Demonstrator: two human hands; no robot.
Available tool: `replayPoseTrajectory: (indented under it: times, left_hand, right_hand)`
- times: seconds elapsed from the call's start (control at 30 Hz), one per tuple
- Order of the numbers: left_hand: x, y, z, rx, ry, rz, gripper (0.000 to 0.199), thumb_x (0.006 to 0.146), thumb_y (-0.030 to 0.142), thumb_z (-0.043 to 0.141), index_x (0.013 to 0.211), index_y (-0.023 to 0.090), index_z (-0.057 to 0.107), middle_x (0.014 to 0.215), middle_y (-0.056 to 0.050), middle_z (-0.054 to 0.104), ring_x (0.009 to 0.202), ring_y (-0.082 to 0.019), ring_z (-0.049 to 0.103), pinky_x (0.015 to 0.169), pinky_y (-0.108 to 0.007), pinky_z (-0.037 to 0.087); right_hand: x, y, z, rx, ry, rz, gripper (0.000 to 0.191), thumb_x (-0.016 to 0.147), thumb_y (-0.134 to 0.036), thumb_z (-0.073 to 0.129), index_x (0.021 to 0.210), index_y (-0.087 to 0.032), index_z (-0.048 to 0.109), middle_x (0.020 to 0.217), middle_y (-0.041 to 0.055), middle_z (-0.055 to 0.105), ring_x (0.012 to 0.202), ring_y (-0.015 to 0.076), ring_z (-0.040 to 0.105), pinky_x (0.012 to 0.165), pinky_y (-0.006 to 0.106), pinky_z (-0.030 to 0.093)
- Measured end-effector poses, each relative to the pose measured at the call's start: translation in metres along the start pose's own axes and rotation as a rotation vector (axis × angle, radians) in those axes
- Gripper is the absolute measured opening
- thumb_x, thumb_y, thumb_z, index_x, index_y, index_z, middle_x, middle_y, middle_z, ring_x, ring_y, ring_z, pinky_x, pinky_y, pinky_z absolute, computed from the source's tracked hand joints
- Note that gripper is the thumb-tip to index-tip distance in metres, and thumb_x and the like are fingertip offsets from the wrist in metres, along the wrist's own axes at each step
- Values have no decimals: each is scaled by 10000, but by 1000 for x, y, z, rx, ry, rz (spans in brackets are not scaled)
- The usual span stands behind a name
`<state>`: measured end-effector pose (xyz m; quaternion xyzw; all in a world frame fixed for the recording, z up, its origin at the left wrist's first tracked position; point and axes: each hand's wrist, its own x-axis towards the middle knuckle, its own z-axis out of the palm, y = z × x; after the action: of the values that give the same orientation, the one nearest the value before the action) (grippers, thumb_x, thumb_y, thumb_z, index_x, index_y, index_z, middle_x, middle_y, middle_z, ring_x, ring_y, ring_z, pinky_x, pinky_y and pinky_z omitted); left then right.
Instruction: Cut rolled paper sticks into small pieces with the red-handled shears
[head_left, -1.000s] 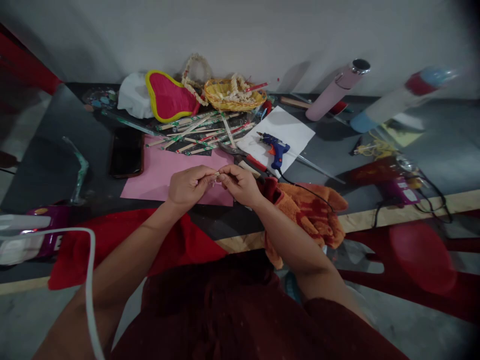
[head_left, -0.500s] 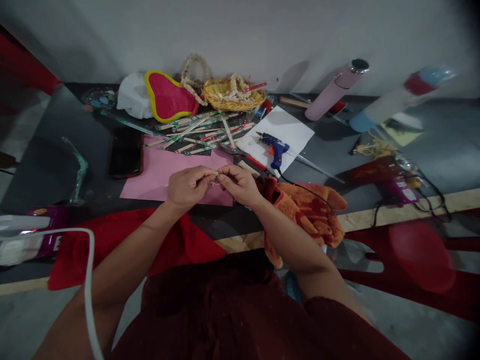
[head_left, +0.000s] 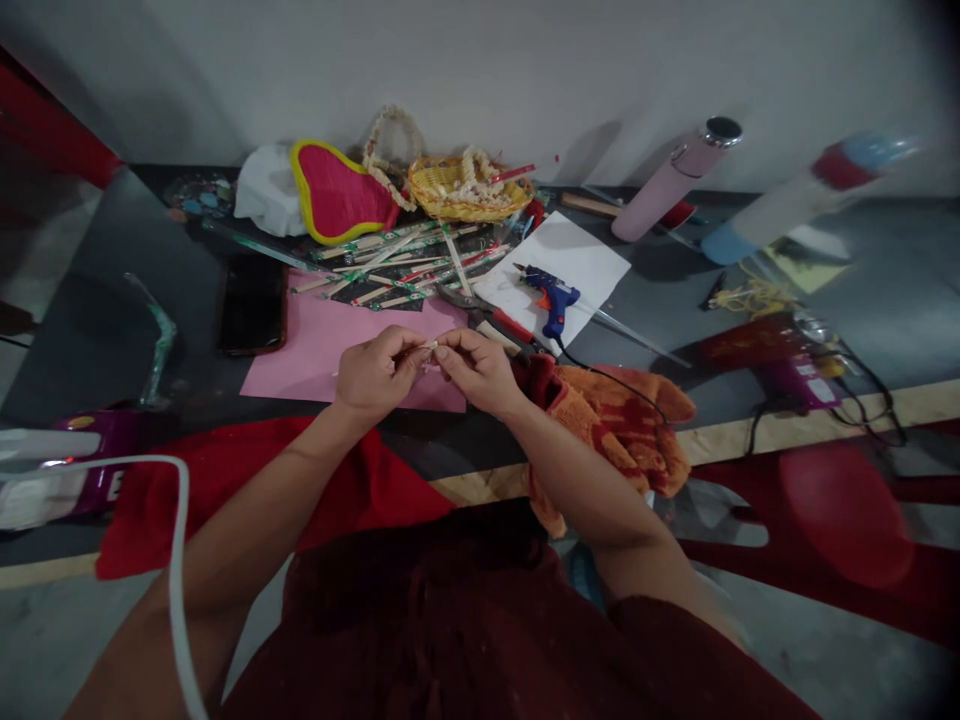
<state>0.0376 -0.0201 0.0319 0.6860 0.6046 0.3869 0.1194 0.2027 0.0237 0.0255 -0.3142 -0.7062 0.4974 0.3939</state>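
My left hand (head_left: 379,372) and my right hand (head_left: 476,370) meet fingertip to fingertip over a pink sheet of paper (head_left: 311,350). Both are closed in a pinch on one small pale piece (head_left: 433,346), too small to name and mostly covered by the fingers. Just beyond my right hand lie pliers with red handles (head_left: 510,325) and a blue glue gun (head_left: 551,298), which rests on a white sheet (head_left: 592,262). Paper-wrapped wooden chopsticks (head_left: 397,262) are heaped behind the pink paper.
A yellow basket (head_left: 427,200) stands at the wall beside a pink and yellow padded shape (head_left: 345,195). A phone (head_left: 253,305) lies left. Right are a pink flask (head_left: 667,190), a tall bottle (head_left: 787,205) and an orange cloth (head_left: 622,410). Red cloth (head_left: 225,480) covers the front edge.
My fingers have shifted very slightly around the small pale piece, and a little more of it shows between the fingertips. Everything on the table stays in place.
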Motion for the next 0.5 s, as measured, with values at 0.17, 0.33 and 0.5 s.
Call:
replayPoseTrajectory:
  times: [0.17,0.33,0.5]
  left_hand:
    - [0,0,0,4,-4,18,178,855,353,564,898,204,651,794,7,719,658,-108,644,605,-202,459]
    - [1,1,-2,-8,11,41,187,862,351,557,883,194,656,793,-5,716,644,-110,637,574,-209,444]
    - [0,1,-1,2,18,45,197,863,364,549,887,202,658,788,-3,715,644,-112,633,570,-211,440]
  right_hand:
    - [0,0,1,-12,9,-22,275,871,-446,534,860,-174,570,708,-8,581,567,73,507,531,201,426]
    - [-1,3,0,-16,-6,-40,260,886,-434,526,891,-178,573,715,-13,579,559,71,510,530,202,427]
    - [-1,5,-1,-20,-12,-21,314,848,-489,570,902,-180,589,735,-2,599,570,77,507,535,208,427]
